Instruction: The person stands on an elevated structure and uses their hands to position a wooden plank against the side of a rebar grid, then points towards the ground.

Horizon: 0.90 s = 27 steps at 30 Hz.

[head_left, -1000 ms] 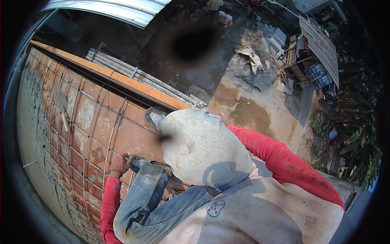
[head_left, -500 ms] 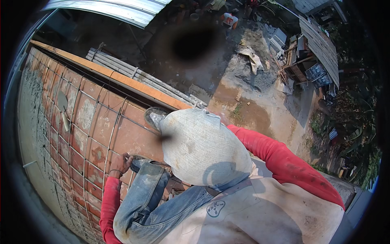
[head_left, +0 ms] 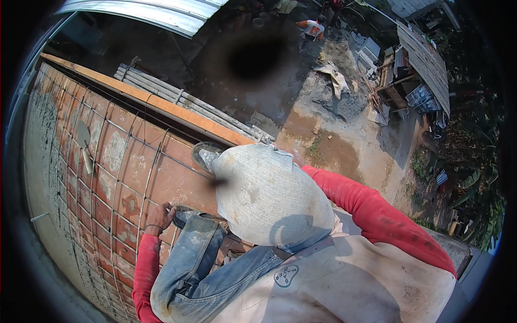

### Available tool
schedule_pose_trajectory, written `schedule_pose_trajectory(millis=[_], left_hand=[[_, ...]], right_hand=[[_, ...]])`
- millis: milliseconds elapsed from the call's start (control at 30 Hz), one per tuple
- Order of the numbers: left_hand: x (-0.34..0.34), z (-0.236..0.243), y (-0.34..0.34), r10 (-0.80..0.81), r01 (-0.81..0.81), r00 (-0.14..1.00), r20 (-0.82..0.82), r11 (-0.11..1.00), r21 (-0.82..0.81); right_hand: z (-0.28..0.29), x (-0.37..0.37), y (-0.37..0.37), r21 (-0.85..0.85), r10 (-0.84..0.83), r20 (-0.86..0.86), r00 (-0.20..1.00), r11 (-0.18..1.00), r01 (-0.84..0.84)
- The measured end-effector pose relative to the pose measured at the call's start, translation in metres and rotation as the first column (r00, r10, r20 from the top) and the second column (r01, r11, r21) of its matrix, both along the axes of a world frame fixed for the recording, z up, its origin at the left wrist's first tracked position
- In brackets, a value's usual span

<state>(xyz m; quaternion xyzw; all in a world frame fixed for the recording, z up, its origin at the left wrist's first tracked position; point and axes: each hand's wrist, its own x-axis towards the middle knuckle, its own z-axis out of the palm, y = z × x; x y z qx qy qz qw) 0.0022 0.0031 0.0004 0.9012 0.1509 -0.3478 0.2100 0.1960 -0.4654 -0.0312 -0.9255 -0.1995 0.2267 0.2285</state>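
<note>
My left hand (head_left: pixel 159 216) is low over a grid of steel bars (head_left: pixel 126 185), beside the toe of a dark shoe (head_left: pixel 183 215). Its fingers are bent together, and whatever they hold is too small to make out. My right arm (head_left: pixel 358 196), in a red sleeve, reaches forward. A pale grey knitted cloth (head_left: pixel 269 199) bulges in front of me and hides most of the right hand; only a sliver shows by its upper edge. A trowel (head_left: pixel 83 134) with a light handle lies on the bars farther left. My jeans-clad leg (head_left: pixel 188 258) is bent beside the left arm.
An orange-brown board (head_left: pixel 177 118) edges the reddish panel under the bars. Beyond it lie bundled grey poles (head_left: pixel 161 89), and the ground is far below. A person (head_left: pixel 311 28) is down there, near a sand heap (head_left: pixel 339 102) and a lean-to (head_left: pixel 423 64). Wet mortar (head_left: pixel 40 124) lies at the left.
The person on the ground has shifted slightly to the right and leans differently. My arms, the cloth and the trowel have barely moved.
</note>
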Motion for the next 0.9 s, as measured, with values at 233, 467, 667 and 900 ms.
schedule_pose_trajectory(millis=[233, 467, 667, 900], left_hand=[[0.003, 0.007, -0.003, -0.003, 0.003, 1.000, -0.002, 1.000, -0.001], [0.002, 0.008, -0.004, -0.012, 0.012, 1.000, 0.017, 1.000, 0.008], [0.001, 0.007, -0.004, -0.004, 0.004, 1.000, 0.012, 1.000, 0.012], [0.001, 0.003, -0.003, -0.014, 0.013, 1.000, 0.002, 1.000, 0.020]], right_hand=[[0.010, 0.000, 0.001, 0.006, 0.010, 0.008, 1.000, 1.000, -0.010], [0.020, 0.004, 0.003, -0.003, -0.037, -0.129, 0.991, 0.999, 0.037], [0.011, 0.001, 0.002, 0.044, -0.034, -0.072, 0.997, 0.998, 0.037], [0.003, 0.000, -0.001, 0.014, -0.007, -0.048, 0.999, 1.000, 0.008]])
